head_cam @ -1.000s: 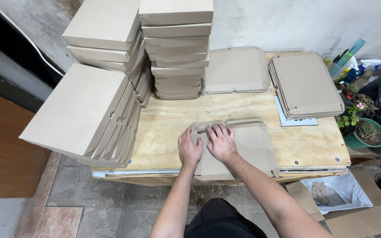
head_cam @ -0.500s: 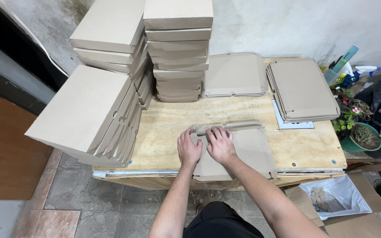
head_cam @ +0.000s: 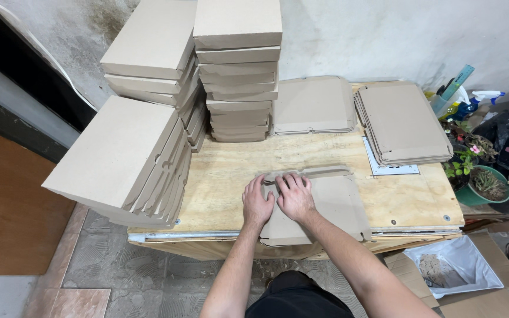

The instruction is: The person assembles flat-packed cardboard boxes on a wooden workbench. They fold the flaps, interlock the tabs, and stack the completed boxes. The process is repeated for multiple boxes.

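Left hand and right hand press flat, fingers spread, grasping nothing, pinning the blank against the table for creasing.

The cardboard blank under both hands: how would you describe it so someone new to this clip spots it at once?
On the plywood table, look at the near edge, in front of the box stacks. The cardboard blank lies flat there, overhanging the edge, with the left hand and right hand pressing its far flap. Unlike the stacked flat sheets behind, it lies alone and partly folded.
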